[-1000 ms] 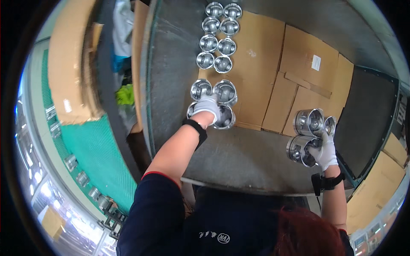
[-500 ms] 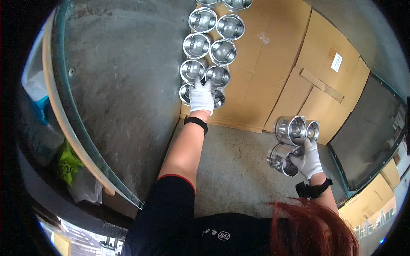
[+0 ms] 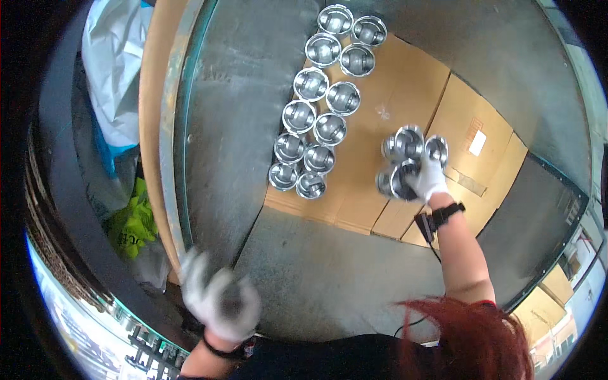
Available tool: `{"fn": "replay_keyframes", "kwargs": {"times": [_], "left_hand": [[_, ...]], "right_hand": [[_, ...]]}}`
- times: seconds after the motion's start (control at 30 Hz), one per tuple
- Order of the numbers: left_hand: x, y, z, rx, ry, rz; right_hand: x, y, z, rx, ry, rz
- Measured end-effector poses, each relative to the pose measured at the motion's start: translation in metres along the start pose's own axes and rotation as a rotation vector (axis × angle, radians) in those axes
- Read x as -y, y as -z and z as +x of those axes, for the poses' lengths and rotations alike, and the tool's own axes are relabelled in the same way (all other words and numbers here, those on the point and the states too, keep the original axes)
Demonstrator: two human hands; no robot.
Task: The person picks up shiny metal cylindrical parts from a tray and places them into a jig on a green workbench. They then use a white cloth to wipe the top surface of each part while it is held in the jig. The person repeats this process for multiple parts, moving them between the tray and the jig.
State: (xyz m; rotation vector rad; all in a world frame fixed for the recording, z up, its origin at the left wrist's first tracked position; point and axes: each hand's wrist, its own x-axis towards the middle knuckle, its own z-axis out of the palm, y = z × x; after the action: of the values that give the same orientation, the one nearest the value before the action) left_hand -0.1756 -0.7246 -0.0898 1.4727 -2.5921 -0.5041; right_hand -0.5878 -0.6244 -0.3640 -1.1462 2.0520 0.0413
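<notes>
My right hand [image 3: 430, 180], in a white glove, grips a cluster of three silver engine pistons [image 3: 409, 143] over the right part of the cardboard. Their hollow ends face up, and the fingers hide part of them. At the lower left, beside the bin's curved rim, my gloved left hand [image 3: 221, 297] is smeared by motion; a grey patch shows on it, and I see no piston there. Two staggered columns of pistons [image 3: 299, 116] stand on the cardboard sheet [image 3: 354, 196], hollow ends up, along the bin's left wall.
Grey bin walls [image 3: 234, 114] enclose the cardboard on the left and far sides. A bare metal floor [image 3: 304, 272] lies nearer to me. Outside the left rim [image 3: 161, 126] hang white and green plastic bags [image 3: 136, 218]. Cardboard boxes [image 3: 538, 310] stand outside at the lower right.
My left hand has left the near end of the piston columns and swung back to the lower left. My right hand has carried its three pistons forward, over the cardboard. The view has shifted.
</notes>
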Motion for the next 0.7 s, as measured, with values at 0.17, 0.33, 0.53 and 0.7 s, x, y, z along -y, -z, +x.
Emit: {"fn": "replay_keyframes", "kwargs": {"times": [0.17, 0.33, 0.53, 0.7], "left_hand": [[0.038, -0.004, -0.098, -0.106, 0.311, 0.313], [0.063, -0.027, -0.142, -0.087, 0.231, 0.569], [0.063, -0.025, -0.148, -0.135, 0.265, 0.473], [0.065, -0.032, -0.154, -0.138, 0.315, 0.394]], "right_hand": [[0.021, 0.035, 0.119, -0.131, -0.099, -0.020], [0.039, 0.046, 0.218, -0.315, -0.130, -0.121], [0.077, 0.036, 0.251, -0.396, -0.328, -0.036], [0.070, 0.028, 0.246, -0.459, -0.341, -0.020]]}}
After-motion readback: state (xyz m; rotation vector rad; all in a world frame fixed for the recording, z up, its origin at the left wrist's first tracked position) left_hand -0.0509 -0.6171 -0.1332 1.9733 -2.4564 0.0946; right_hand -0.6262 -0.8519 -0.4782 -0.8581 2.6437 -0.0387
